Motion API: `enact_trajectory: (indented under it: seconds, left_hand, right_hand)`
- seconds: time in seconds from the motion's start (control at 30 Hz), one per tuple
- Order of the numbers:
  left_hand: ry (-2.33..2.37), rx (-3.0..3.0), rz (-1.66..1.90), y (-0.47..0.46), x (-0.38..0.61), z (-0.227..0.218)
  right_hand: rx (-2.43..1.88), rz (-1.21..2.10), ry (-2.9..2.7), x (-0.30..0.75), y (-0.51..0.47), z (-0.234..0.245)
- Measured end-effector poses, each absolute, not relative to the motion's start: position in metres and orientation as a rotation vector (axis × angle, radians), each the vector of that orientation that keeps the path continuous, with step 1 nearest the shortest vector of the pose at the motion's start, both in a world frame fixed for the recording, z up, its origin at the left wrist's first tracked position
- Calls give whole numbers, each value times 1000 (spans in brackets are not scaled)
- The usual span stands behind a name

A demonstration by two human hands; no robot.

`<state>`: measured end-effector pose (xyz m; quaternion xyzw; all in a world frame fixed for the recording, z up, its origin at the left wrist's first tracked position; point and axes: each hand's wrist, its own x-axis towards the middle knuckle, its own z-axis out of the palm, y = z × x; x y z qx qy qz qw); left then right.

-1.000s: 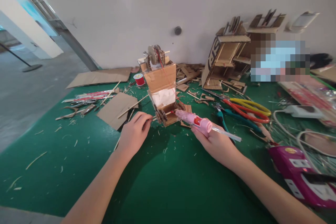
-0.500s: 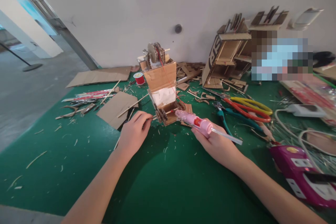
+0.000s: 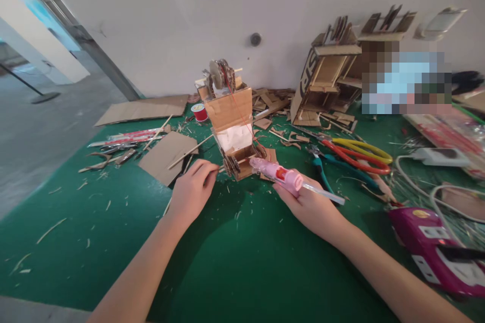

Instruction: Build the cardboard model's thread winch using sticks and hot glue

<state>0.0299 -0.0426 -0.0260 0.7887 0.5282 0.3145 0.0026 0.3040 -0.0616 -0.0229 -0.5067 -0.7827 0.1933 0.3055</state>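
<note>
Left hand (image 3: 191, 186) pinches the near end of a thin wooden stick (image 3: 222, 167) at the lower left of a cardboard model (image 3: 230, 108). Right hand (image 3: 316, 207) is wrapped around a pink glue gun (image 3: 275, 172), a clear glue stick (image 3: 328, 196) jutting from its back; the nozzle points into the model's low front, though whether it touches is too small to tell. The model stands upright between the hands and just beyond them, red thread (image 3: 239, 109) running down from the wheels (image 3: 221, 74) on top.

Beneath lies a green tabletop (image 3: 227, 267) strewn with shavings. Near the right forearm sits a purple power strip (image 3: 428, 242); farther up are teal-handled pliers (image 3: 321, 171) and orange-and-yellow scissors (image 3: 358, 156). To the left lies a flat cardboard piece (image 3: 166, 157), with a red spool (image 3: 199, 112) beyond. Another cardboard structure (image 3: 302, 92) stands by the pale wall (image 3: 182, 20). Grey floor (image 3: 49, 133) stretches away at far left.
</note>
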Motion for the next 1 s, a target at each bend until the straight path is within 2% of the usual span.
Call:
enact_trajectory:
  seconds: [0.7, 1.0]
  left_hand:
    - [1644, 2480, 989, -43, 29, -27]
    - [1667, 2509, 975, -42, 32, -25]
  right_hand:
    - [-1375, 487, -2098, 307, -63, -23]
    - [-1273, 403, -1769, 313, -72, -15]
